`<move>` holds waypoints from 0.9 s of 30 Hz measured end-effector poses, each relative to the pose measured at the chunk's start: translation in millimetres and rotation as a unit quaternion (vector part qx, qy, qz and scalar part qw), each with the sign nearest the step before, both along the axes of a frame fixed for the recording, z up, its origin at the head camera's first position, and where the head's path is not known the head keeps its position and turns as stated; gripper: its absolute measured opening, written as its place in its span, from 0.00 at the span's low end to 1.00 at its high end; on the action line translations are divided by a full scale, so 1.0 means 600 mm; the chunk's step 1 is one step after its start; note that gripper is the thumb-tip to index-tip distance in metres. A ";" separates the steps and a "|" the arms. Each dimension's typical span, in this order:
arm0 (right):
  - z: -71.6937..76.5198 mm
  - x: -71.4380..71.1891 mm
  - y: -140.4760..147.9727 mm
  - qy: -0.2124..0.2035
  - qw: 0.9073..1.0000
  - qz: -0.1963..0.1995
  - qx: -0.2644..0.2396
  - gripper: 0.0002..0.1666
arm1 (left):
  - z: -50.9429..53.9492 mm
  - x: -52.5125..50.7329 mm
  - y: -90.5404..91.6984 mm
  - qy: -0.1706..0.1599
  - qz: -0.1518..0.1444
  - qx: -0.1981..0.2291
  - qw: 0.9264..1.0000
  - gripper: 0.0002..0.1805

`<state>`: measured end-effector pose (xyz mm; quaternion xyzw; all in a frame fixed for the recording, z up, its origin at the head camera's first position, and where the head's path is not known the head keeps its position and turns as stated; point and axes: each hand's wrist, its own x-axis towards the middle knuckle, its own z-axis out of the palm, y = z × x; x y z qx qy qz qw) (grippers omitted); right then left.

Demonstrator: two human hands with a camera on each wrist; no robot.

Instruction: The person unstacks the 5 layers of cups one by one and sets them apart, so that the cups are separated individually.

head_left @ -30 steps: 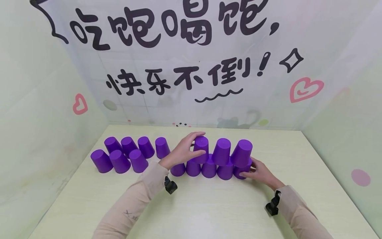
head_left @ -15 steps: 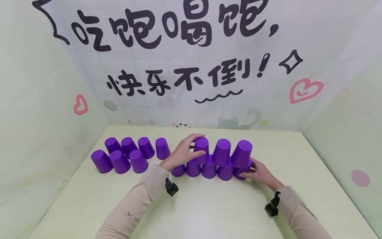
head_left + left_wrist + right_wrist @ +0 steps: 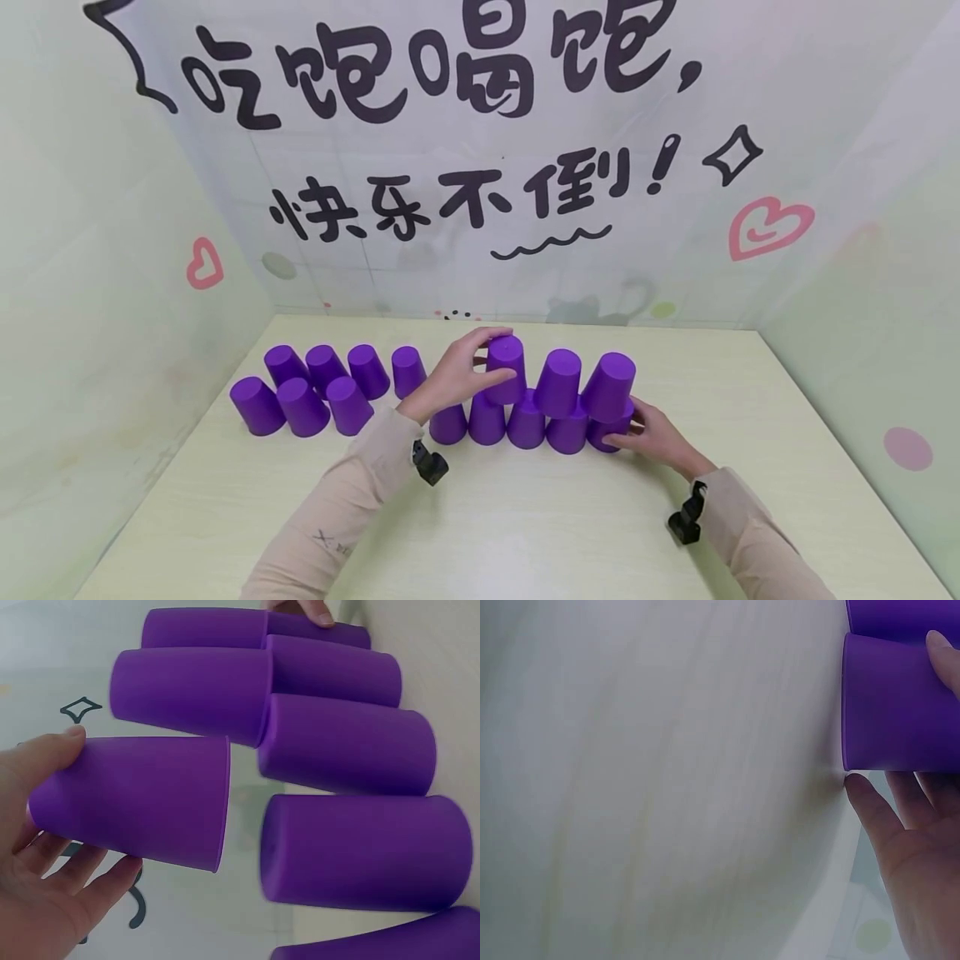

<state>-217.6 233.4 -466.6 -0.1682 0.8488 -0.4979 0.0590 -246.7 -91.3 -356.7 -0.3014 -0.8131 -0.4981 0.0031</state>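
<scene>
My left hand (image 3: 459, 375) grips an upside-down purple cup (image 3: 506, 371) by its sides; in the left wrist view a gap shows between this cup (image 3: 150, 799) and the bottom-row cups (image 3: 360, 851). Two upper cups (image 3: 558, 383) (image 3: 609, 387) rest on the right part of a row of several upside-down cups (image 3: 526, 423). At the row's right end my right hand (image 3: 658, 435) holds the last bottom cup (image 3: 604, 433), thumb on its near side. The right wrist view shows that cup (image 3: 900, 705) between thumb and fingers of the hand (image 3: 930, 877).
Several more upside-down purple cups (image 3: 302, 407) stand in two rows at the left of the pale table (image 3: 510, 525). One cup (image 3: 408, 372) stands behind my left wrist. A printed white backdrop (image 3: 420, 275) rises behind the table, with side panels left and right.
My left hand and its cup have risen slightly above the bottom row. The right hand and the other cups have stayed in place.
</scene>
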 end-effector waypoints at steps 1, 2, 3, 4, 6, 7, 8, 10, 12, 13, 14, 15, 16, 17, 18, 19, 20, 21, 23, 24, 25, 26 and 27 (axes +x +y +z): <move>0.001 0.000 0.000 -0.001 1.000 0.000 -0.001 0.40 | 0.005 -0.001 -0.003 0.007 0.001 0.001 1.000 0.30; 0.001 0.000 0.000 -0.002 1.000 0.000 -0.002 0.40 | 0.016 0.003 -0.005 0.007 0.002 0.001 1.000 0.30; 0.001 0.001 0.000 -0.002 1.000 -0.001 -0.002 0.40 | 0.028 0.008 -0.007 0.008 0.003 0.003 1.000 0.30; 0.001 0.001 0.001 -0.001 1.000 0.000 -0.001 0.40 | 0.040 0.014 -0.010 0.009 0.004 0.002 1.000 0.30; 0.001 0.001 0.001 -0.001 1.000 0.001 0.000 0.39 | 0.064 0.025 -0.017 0.007 0.008 0.001 1.000 0.29; 0.001 0.001 0.001 -0.001 1.000 0.000 0.001 0.39 | 0.075 0.030 -0.020 0.006 0.011 -0.001 1.000 0.29; 0.001 0.001 0.001 0.000 1.000 0.000 0.002 0.39 | 0.086 0.035 -0.024 0.002 0.015 -0.002 1.000 0.29; 0.000 0.001 0.001 -0.002 1.000 -0.003 0.004 0.39 | 0.093 0.034 -0.035 0.010 0.022 -0.003 1.000 0.30; 0.002 0.001 0.001 -0.001 1.000 -0.002 0.006 0.39 | 0.090 0.025 -0.048 0.013 0.032 0.004 0.999 0.30; 0.002 0.001 0.001 -0.001 1.000 -0.003 0.006 0.39 | 0.087 0.019 -0.055 0.015 0.036 0.006 0.999 0.30; 0.002 0.001 0.001 -0.001 1.000 -0.004 0.005 0.39 | 0.085 0.014 -0.063 0.017 0.040 0.008 0.999 0.31; 0.003 0.001 0.001 -0.002 1.000 -0.005 0.003 0.39 | 0.082 0.009 -0.071 0.019 0.046 0.008 0.999 0.31; 0.003 0.001 0.001 -0.001 1.000 -0.004 0.003 0.39 | 0.080 0.004 -0.079 0.019 0.050 0.009 0.999 0.32; 0.003 0.001 0.001 0.000 1.000 -0.003 0.002 0.39 | 0.077 0.001 -0.087 0.019 0.056 0.009 0.998 0.32; 0.003 0.001 0.001 0.001 1.000 -0.001 0.003 0.39 | 0.078 0.000 -0.095 0.022 0.062 0.007 0.998 0.32; 0.003 0.001 0.000 0.000 1.000 -0.003 0.001 0.39 | 0.079 0.000 -0.102 0.024 0.066 0.006 0.997 0.33; 0.003 0.001 0.001 0.001 1.000 -0.002 0.001 0.38 | 0.080 0.001 -0.109 0.026 0.072 0.005 0.997 0.33; 0.003 0.001 0.001 0.001 1.000 -0.003 0.001 0.38 | 0.081 0.002 -0.116 0.026 0.076 0.005 0.997 0.33; 0.002 0.001 0.001 0.006 1.000 0.000 0.002 0.38 | 0.081 0.005 -0.129 0.027 0.085 0.006 0.996 0.33; 0.002 0.001 0.001 0.008 1.000 0.002 0.003 0.38 | 0.080 0.006 -0.136 0.026 0.090 0.005 0.996 0.33; 0.001 0.001 0.001 0.009 1.000 0.001 0.001 0.38 | 0.079 0.008 -0.142 0.024 0.094 0.005 0.995 0.33; 0.001 0.001 0.001 0.011 1.000 0.002 0.001 0.38 | 0.077 0.009 -0.149 0.023 0.100 0.001 0.995 0.33; 0.000 0.001 0.002 0.011 1.000 0.002 0.000 0.37 | 0.074 0.011 -0.156 0.022 0.105 -0.001 0.994 0.33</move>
